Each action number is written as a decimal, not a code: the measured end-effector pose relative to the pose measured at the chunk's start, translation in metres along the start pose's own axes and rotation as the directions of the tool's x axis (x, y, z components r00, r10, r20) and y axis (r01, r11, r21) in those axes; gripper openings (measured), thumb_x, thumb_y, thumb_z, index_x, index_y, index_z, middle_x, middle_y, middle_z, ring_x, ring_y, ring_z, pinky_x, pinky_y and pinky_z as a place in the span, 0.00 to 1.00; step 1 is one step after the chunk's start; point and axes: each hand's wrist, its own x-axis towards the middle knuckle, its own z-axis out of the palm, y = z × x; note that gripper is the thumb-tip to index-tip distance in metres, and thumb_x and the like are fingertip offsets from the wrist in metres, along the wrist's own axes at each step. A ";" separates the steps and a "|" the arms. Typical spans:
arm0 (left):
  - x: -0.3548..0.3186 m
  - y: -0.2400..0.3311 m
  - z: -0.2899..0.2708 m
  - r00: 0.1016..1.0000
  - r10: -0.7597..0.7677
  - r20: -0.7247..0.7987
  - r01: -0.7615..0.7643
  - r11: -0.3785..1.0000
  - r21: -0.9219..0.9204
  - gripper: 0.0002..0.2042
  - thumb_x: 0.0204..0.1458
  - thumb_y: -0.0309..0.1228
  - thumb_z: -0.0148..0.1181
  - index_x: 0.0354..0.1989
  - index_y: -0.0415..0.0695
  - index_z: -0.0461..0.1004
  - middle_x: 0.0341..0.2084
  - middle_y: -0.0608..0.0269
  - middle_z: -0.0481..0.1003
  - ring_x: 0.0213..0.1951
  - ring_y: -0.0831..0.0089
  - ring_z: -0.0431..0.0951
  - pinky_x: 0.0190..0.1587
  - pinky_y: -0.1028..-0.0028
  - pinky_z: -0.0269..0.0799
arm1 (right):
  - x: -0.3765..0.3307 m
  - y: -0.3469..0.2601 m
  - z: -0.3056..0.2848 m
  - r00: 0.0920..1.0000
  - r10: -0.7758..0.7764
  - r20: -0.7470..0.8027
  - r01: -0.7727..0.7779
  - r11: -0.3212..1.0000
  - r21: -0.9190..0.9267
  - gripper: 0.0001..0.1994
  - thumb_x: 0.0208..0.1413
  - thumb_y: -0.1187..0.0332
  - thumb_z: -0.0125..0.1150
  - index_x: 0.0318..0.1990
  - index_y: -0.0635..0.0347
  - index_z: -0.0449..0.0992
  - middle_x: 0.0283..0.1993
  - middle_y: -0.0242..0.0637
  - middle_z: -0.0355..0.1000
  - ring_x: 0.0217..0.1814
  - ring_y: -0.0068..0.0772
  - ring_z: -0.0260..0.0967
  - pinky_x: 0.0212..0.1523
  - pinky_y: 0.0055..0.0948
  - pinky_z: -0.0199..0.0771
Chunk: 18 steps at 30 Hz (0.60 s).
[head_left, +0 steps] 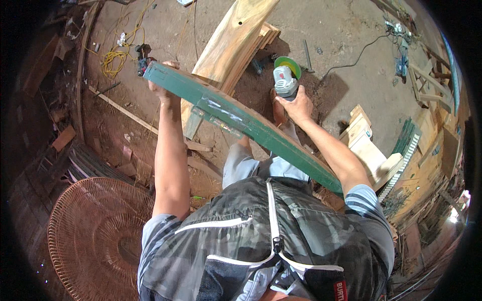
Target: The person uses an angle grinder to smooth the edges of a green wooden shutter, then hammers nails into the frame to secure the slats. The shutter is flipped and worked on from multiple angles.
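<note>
A long green-painted wooden plank (246, 120) slants across in front of my body, from the upper left down toward my right elbow. My left hand (163, 85) is closed around its upper left end. A small metal fitting (217, 121) sits along the plank's near side. On the plank's far side, my right hand (297, 106) is wrapped round the rear of a grey angle grinder (285, 80). The grinder's yellow-green disc (289, 65) points away from me and is apart from the plank.
Pale wooden boards (231, 40) lie stacked beyond the plank. A large round fan (95, 236) stands at the lower left. Yellow cord (115, 60) and a dark cable (359, 57) run over the ground. Wood pieces (364, 143) and green strips (403, 138) lie at the right.
</note>
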 end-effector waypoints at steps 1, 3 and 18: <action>0.000 -0.002 -0.006 1.000 0.016 0.021 -0.016 1.000 -0.006 0.25 0.56 0.56 0.53 0.40 0.42 0.75 0.34 0.49 0.81 0.38 0.55 0.80 0.47 0.54 0.74 | 0.001 -0.002 0.009 1.000 0.025 0.002 -0.025 1.000 0.003 0.39 0.44 0.40 0.79 0.50 0.60 0.67 0.39 0.54 0.81 0.44 0.62 0.81 0.44 0.54 0.79; -0.005 0.004 -0.025 0.997 -0.068 -0.035 0.068 0.998 -0.005 0.25 0.57 0.55 0.54 0.43 0.43 0.75 0.34 0.49 0.81 0.39 0.55 0.80 0.47 0.54 0.75 | 0.000 -0.007 0.022 0.996 0.081 0.027 -0.082 0.996 0.039 0.38 0.43 0.40 0.79 0.49 0.60 0.67 0.39 0.54 0.81 0.44 0.62 0.81 0.43 0.54 0.79; -0.017 0.024 0.017 0.987 -0.128 -0.095 0.147 0.962 0.229 0.31 0.60 0.61 0.54 0.51 0.41 0.76 0.44 0.53 0.77 0.50 0.61 0.75 0.55 0.60 0.71 | 0.034 0.011 0.063 0.983 0.177 0.040 -0.182 0.959 0.215 0.36 0.43 0.44 0.80 0.48 0.62 0.68 0.43 0.57 0.81 0.47 0.61 0.81 0.48 0.54 0.79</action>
